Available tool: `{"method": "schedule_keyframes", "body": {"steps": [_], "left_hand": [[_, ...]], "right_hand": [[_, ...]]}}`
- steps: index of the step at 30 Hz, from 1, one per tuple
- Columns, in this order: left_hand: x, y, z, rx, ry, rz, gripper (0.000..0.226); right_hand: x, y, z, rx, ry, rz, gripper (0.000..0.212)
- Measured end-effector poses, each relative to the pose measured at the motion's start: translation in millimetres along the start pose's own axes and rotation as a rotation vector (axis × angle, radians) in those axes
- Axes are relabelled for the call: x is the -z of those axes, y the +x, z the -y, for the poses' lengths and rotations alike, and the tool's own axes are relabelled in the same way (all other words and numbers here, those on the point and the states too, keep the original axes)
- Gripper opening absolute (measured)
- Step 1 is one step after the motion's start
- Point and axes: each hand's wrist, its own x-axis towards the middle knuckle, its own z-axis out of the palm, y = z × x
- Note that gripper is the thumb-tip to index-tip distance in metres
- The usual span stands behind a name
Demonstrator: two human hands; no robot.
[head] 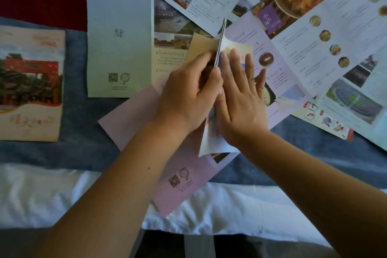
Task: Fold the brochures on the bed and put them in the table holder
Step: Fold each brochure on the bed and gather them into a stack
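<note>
Mid-fold: your left hand [188, 94] pinches the raised panel of the brochure [211, 142], your flat right hand [240, 98] beside it pins the rest; align edges before creasing.

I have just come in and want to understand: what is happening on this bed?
A person is folding one brochure. The left hand pinches its raised panel while the right hand presses flat on the other part. It lies over a pink brochure. More brochures lie spread open around on the bed. No holder is in view.
</note>
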Motion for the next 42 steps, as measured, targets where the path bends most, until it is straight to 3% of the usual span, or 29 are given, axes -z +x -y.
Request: {"method": "schedule_keyframes", "body": {"steps": [2, 5, 11, 18, 24, 30, 33, 37, 42], "left_hand": [[13.7, -3.5, 1.0, 0.002, 0.070, -0.041, 0.031], [36.1, -10.0, 4.0, 0.026, 0.146, -0.067, 0.045], [81.2, -25.5, 25.4, 0.102, 0.364, -0.273, 0.062], [88.8, -35.1, 82.5, 0.145, 0.679, -0.128, 0.054], [56.9, -53.6, 125.7, 0.061, 0.743, -0.067, 0.059], [51.9, -51.0, 132.4, 0.003, 0.709, -0.121, 0.056], [61.2, -53.2, 125.0, -0.074, 0.478, -0.145, 0.048], [85.3, -58.0, 110.2, -0.076, 0.161, -0.334, 0.043], [136.4, -62.7, 108.4, -0.008, 0.110, -0.489, 0.038]], "right_hand": [[0.9, 3.5, 10.8, 0.017, 0.002, -0.002, 0.063], [1.5, 8.7, 28.3, 0.053, 0.004, 0.006, 0.063], [-11.5, 16.3, 67.7, 0.187, 0.008, 0.067, 0.063], [-53.0, 19.1, 94.2, 0.207, -0.181, 0.191, 0.065], [-72.3, 17.9, 92.9, 0.188, -0.251, 0.151, 0.064], [-77.4, 21.5, 92.2, 0.182, -0.299, 0.152, 0.063], [-75.8, 19.5, 92.8, 0.189, -0.324, 0.139, 0.063], [-77.5, 16.9, 104.5, 0.197, -0.321, 0.120, 0.063], [-88.0, 23.1, 146.6, 0.225, -0.187, 0.140, 0.062]]}}
